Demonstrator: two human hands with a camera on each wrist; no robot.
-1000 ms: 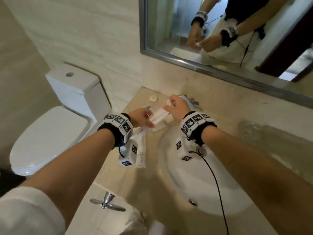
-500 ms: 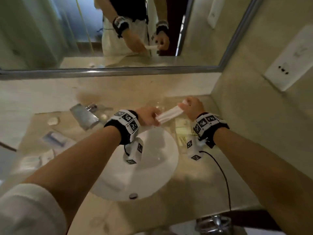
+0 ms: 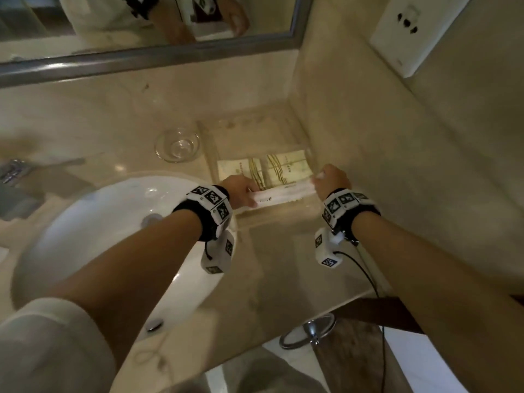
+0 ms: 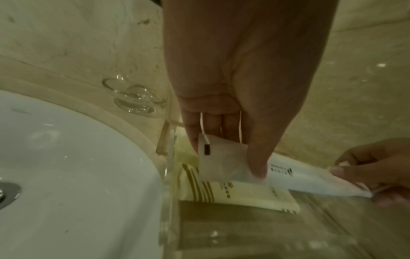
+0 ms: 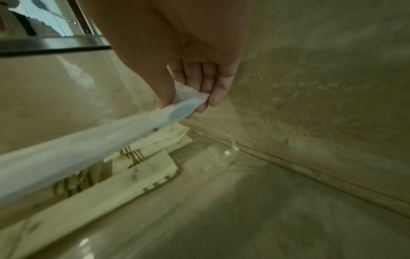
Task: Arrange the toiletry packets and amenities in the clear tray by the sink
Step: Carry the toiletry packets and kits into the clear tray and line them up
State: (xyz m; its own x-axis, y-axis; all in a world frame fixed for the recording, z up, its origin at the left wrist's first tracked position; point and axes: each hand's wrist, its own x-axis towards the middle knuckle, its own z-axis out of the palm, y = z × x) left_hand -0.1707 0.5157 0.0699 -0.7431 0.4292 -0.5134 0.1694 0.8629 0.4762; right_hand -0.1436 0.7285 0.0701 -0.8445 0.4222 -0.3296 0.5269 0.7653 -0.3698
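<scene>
The marble worktop (image 3: 283,279) carries a white sink (image 3: 99,222). To the right of the sink, in the worktop's far right corner against the wall, sits the clear tray (image 3: 307,154). Two cream packets (image 3: 278,168) with gold stripes already lie flat in it side by side. Above the tray's near edge a long white packet (image 3: 283,192) is held level: the left hand (image 3: 241,190) pinches one end, the right hand (image 3: 331,180) pinches the other, fingers curled. A small glass dish (image 3: 177,144) stands just left of the tray. The long packet is not yet set down, so placing seems partway done.
</scene>
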